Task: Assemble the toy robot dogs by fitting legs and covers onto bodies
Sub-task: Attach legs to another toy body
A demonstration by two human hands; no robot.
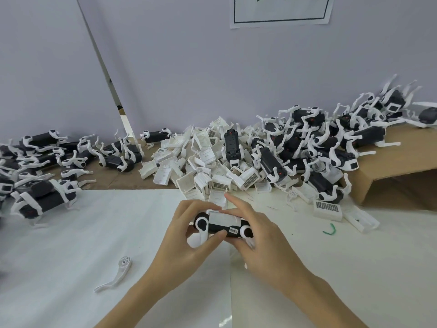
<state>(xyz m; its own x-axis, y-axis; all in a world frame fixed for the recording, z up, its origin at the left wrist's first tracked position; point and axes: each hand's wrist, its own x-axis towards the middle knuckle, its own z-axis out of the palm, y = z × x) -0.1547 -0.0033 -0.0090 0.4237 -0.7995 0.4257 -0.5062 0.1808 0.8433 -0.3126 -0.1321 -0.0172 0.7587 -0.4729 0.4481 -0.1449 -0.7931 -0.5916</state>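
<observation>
A black toy dog body (212, 229) with white legs and a white cover (222, 218) on top is held over the white table, near the middle. My left hand (186, 242) grips its left end, thumb across the near side. My right hand (257, 235) holds the right end, its fingers lying along the cover's far edge. A loose white leg (115, 273) lies on the table to the lower left.
A heap of white covers (201, 159) sits behind the hands. Black-and-white dogs are piled at the left (40, 166) and at the right (326, 143) by a cardboard box (397, 171). One white cover (327, 209) and a green wire twist (331, 229) lie to the right.
</observation>
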